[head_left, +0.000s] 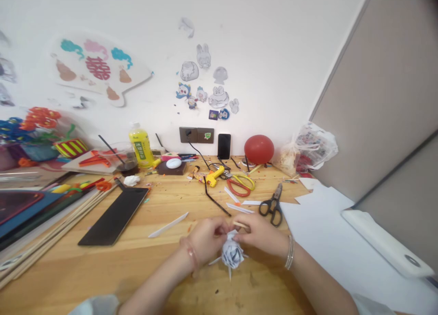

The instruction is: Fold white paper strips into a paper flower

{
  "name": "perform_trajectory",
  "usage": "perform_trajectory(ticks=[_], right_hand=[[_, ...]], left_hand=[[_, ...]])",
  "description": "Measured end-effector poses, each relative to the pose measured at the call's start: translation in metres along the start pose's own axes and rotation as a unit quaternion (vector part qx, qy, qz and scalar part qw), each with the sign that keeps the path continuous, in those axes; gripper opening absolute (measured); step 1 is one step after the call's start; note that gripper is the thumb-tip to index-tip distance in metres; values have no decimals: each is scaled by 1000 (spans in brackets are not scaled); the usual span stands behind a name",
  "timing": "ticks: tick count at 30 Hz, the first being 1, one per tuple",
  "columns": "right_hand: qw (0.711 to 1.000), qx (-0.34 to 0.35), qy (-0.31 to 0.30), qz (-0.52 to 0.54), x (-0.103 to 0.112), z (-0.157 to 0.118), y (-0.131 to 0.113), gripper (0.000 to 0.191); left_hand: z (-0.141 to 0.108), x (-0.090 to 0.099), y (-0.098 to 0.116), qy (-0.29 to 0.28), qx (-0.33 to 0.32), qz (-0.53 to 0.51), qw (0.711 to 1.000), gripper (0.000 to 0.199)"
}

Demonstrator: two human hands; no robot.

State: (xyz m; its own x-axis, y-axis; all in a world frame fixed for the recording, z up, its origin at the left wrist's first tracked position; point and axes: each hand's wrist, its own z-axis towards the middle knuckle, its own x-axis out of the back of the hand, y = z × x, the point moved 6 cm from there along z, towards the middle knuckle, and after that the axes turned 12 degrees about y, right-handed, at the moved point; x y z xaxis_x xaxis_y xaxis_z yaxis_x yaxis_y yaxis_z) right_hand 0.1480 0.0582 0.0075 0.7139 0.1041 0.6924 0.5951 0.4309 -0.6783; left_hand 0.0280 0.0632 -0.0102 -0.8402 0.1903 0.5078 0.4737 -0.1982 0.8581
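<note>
At the near middle of the wooden table [143, 269], between both hands, we find a white-and-grey rosette of folded paper [232, 254], its layers already coiled around a centre. Slim pointed white paper tips [230, 273] jut out from under it, so we judge that the bloom is mostly formed and its outer pieces are partly in place. Loose white paper strips [169, 225] lie apart on the wood, unattached, near the black-handled scissors [273, 207] and the yellow glue gun [215, 176]; any further attaching seems still undone. The right hand [258, 233] has its fingers curled together around a short tan stick [241, 225] at the rosette's far side. The left hand [209, 235] has bent fingers gathered at the far edge of the paper, but whether they pinch it we cannot tell. The knuckles cover the contact points, the rosette's underside is hidden, we cannot see whether the stick joins it, and both sleeves are cut off by the lower edge.
</note>
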Motion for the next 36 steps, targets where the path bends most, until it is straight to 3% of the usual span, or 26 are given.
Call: perform_trajectory(ticks=[3,13,17,19,22,26,29,36], right_hand=[[1000,10,-19,9,1,0,-1,11],[999,-13,31,-27,1,-2,-7,9],[998,-32,44,-4,3,-2,-8,7],[998,-34,46,32,4,-1,-7,4],[993,-35,41,104,3,1,-4,5],[990,-52,46,119,1,1,1,7],[995,-40,57,65,4,0,-3,7],[996,35,84,-11,8,-2,-18,9]], left_hand=[[-1,1,5,8,-9,5,1000,11],[-3,0,2,15,15,10,1000,11],[-2,3,3,8,41,-60,997,9],[0,7,1,4,100,-155,983,11],[-2,4,-2,-41,202,-300,931,26],[-8,-9,-10,-121,242,-357,894,33],[-4,-11,-21,-72,236,-363,898,39],[6,-10,-21,-49,174,-316,931,49]])
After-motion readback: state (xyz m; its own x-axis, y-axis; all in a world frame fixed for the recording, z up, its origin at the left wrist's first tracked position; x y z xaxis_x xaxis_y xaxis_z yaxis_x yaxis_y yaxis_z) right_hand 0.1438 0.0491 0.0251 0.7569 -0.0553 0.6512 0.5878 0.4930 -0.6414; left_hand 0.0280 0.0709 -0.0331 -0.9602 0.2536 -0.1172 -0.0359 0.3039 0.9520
